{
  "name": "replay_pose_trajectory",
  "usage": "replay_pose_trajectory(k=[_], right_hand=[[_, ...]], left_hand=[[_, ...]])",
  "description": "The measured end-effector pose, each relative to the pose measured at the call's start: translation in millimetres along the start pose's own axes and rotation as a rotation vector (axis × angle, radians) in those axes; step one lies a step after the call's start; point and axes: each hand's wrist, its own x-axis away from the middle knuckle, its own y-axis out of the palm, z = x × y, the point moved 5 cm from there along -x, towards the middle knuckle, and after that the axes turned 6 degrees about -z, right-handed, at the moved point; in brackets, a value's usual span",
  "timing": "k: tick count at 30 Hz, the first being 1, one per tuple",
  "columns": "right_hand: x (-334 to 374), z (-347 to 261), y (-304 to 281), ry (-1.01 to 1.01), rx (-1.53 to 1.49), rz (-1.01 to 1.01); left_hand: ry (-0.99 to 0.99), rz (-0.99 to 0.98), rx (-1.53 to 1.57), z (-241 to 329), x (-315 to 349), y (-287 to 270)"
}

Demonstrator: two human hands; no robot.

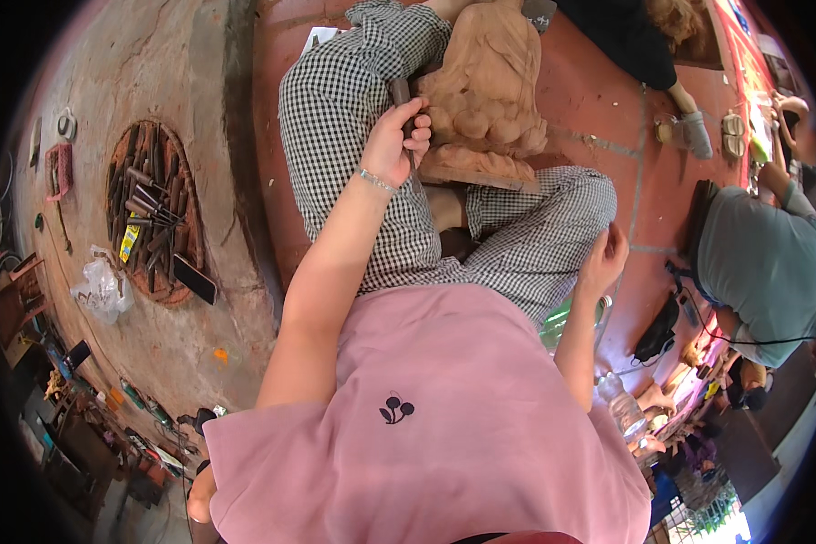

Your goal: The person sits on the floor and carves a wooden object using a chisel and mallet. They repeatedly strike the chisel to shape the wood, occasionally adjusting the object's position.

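Note:
My left hand (393, 145) is closed around a carving chisel (400, 90), its dark handle standing out above the fist and a thin shaft showing below. Just right of that hand, a carved wooden figure (486, 77) with rounded lumps on its front rests on the floor between my legs. Its stepped base (479, 167) faces me. The chisel is beside the figure; whether they touch I cannot tell. Beside my right knee hangs my right hand (605, 261), fingers loosely bent and apart, with nothing visible in it.
On the raised slab (231, 163) at left, a round basket (183, 145) holds several carving tools and a phone (195, 278). A plastic bag (102, 290) lies beside it. At right, a person in a grey-green shirt (757, 263) sits near slippers (733, 134) and a plastic bottle (622, 406).

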Motion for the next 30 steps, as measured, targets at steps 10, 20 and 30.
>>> replay_pose_trajectory(k=[10,20,30], right_hand=[[-0.7,-180.3,123.6,-0.271,0.111,-0.36],[-26.8,-134.2,112.9,-0.268,-0.31,-0.445],[-56.5,-79.8,120.7,-0.14,-0.777,-0.574]], left_hand=[[0.004,-0.03,0.009,-1.0,-3.8,1.8],[0.12,0.099,-0.101,2.4,-11.7,-5.7],[0.138,0.196,-0.432,-3.9,-27.8,-14.2]])
